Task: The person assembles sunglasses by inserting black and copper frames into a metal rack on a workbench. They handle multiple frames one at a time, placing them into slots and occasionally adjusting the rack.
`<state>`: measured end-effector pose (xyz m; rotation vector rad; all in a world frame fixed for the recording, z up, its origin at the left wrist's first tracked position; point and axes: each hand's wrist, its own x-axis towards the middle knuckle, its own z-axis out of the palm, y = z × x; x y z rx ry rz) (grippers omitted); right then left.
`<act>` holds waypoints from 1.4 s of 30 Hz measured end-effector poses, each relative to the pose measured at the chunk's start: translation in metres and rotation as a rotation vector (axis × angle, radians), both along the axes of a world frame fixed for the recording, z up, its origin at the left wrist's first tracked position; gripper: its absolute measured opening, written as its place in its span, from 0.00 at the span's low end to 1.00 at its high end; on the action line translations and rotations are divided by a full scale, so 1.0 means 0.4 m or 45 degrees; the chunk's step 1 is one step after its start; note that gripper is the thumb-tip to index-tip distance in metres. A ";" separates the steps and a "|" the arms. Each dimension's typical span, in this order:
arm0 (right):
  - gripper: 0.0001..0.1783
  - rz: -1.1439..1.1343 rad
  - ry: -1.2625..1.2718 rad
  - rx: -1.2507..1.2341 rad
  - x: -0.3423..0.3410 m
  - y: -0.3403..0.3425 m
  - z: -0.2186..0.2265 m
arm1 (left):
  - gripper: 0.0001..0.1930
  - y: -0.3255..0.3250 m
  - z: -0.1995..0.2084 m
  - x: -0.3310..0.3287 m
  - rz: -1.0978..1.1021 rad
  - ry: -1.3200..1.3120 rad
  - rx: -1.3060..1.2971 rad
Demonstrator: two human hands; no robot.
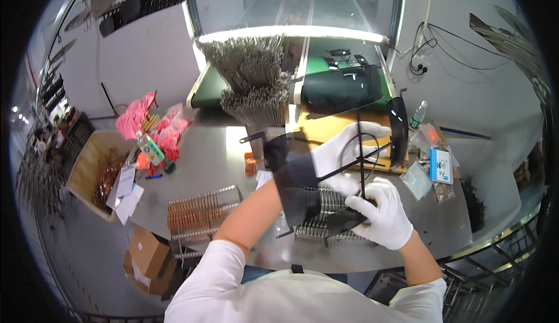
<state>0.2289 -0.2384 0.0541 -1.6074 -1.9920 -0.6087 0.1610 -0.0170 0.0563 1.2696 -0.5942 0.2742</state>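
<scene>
A thin black wire frame [362, 160] is pinched near its lower end by the gloved right hand [381, 212], while the gloved left hand [343, 151], just above and beyond it, is closed around the frame's upper part and a dark tinted plastic sheet [297, 177], seemingly so both are steadied together. Directly beneath the hands a metal wire rack [326, 215] is seen on the grey table [221, 148]; farther beyond, bundled metal rods [253, 81] are stacked, and off to the left a second wire rack [201, 212] stands.
</scene>
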 end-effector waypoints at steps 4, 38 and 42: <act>0.34 -0.418 0.382 0.210 0.019 -0.022 -0.119 | 0.40 -0.042 -0.081 0.056 0.366 -0.152 -0.217; 0.30 -0.801 1.769 -1.058 0.280 -0.014 -0.543 | 0.47 0.165 -0.133 -0.408 0.758 -0.151 -0.431; 0.41 -1.095 0.697 -1.280 0.209 0.044 -0.424 | 0.46 0.168 -0.128 -0.400 0.878 -0.104 -0.452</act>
